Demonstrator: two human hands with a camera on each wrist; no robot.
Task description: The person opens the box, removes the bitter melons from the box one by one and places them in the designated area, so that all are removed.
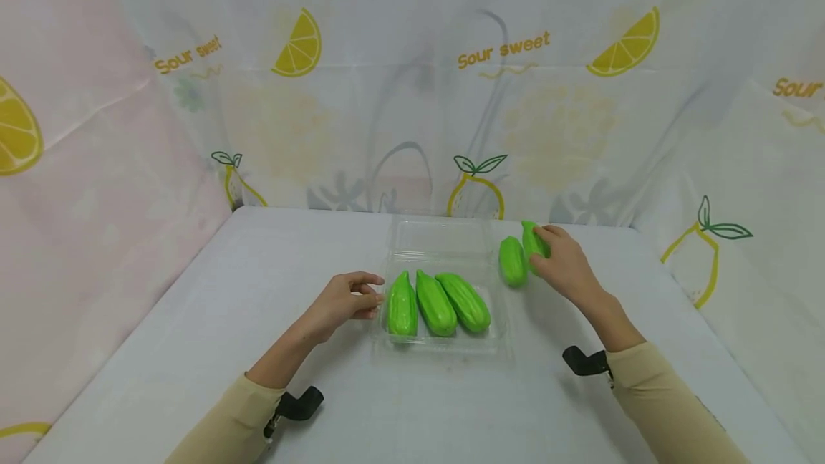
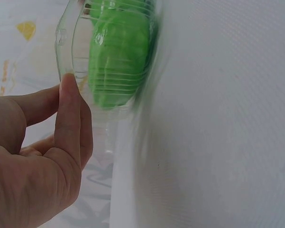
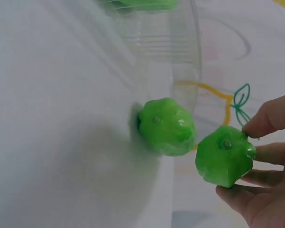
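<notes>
A clear plastic clamshell box [image 1: 445,346] lies on the table with its lid [image 1: 443,238] folded back. Inside it, side by side, rest three bright green ridged gourds [image 1: 435,304]. My left hand [image 1: 344,299] pinches the box's left rim [image 2: 66,52] between thumb and fingers. To the right of the box, my right hand [image 1: 567,263] grips another green gourd [image 3: 225,156] with thumb and fingertips, held up off the table. One more gourd [image 1: 513,261] lies on the table between that held gourd and the box.
A white cloth covers the table [image 1: 445,414]. Behind it hangs a curtain [image 1: 387,113] printed with lemons, and more of it closes in both sides. Black camera mounts [image 1: 299,404] stick out from the sleeves at both wrists.
</notes>
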